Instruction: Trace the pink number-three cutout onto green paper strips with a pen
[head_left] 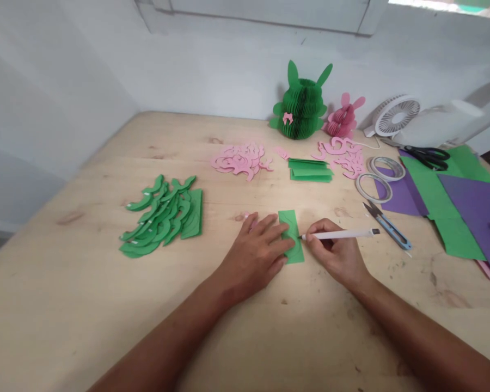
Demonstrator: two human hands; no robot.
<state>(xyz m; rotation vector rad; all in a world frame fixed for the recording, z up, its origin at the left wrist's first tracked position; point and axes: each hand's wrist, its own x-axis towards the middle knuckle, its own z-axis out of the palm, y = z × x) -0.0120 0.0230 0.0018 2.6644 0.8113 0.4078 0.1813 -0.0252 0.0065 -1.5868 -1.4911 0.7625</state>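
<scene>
Lying under left fingers (281,246): green paper (293,224)

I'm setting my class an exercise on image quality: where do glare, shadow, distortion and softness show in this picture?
Head view: the bright strip at upper right is washed out; head view: soft shadow on the wall beside the green paper figure; head view: forearms look stretched towards the frame edges; head view: drawn lines on the green slip under the left hand look faint.
</scene>
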